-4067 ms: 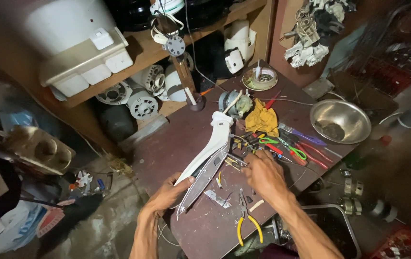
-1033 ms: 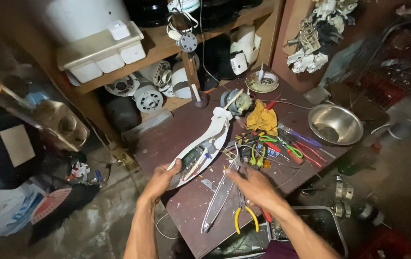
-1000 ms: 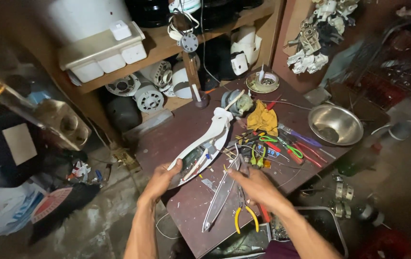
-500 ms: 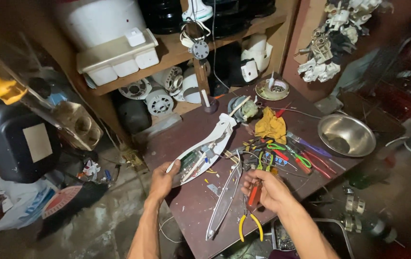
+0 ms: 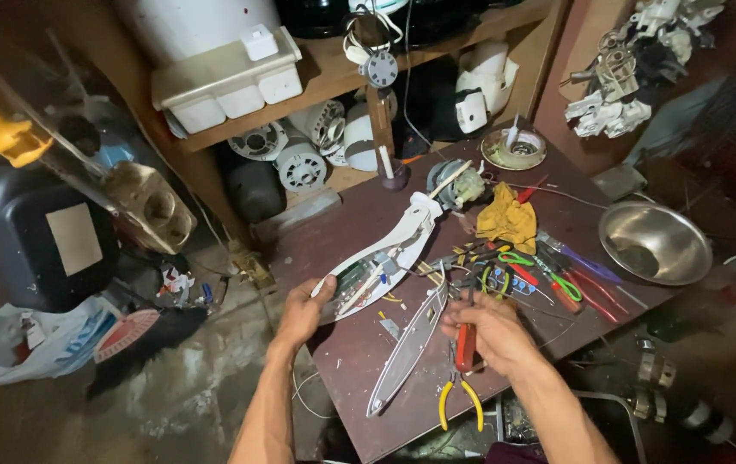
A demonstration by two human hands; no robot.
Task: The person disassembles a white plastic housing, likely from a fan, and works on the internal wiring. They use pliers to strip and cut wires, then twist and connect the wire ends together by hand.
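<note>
My left hand (image 5: 302, 311) grips the near end of a long white plastic housing (image 5: 385, 254) that lies open on the dark red workbench (image 5: 346, 344), with a circuit board and wires showing inside. My right hand (image 5: 490, 331) is closed around a red-handled tool (image 5: 465, 345), whose handle points toward me. A long grey cover piece (image 5: 407, 348) lies between my two hands. Yellow-handled pliers (image 5: 458, 402) rest near the bench's front edge, just below my right hand.
A heap of coloured-handled tools (image 5: 548, 275), a yellow rag (image 5: 508, 222) and a steel bowl (image 5: 653, 242) sit to the right. A small motor (image 5: 456, 183) lies at the back. Shelves behind hold white trays (image 5: 229, 79) and fan motors (image 5: 299, 163). Clutter covers the floor on the left.
My right hand has picked up the red-handled tool and drawn it toward me. My left hand keeps hold of the white housing. The view has shifted slightly.
</note>
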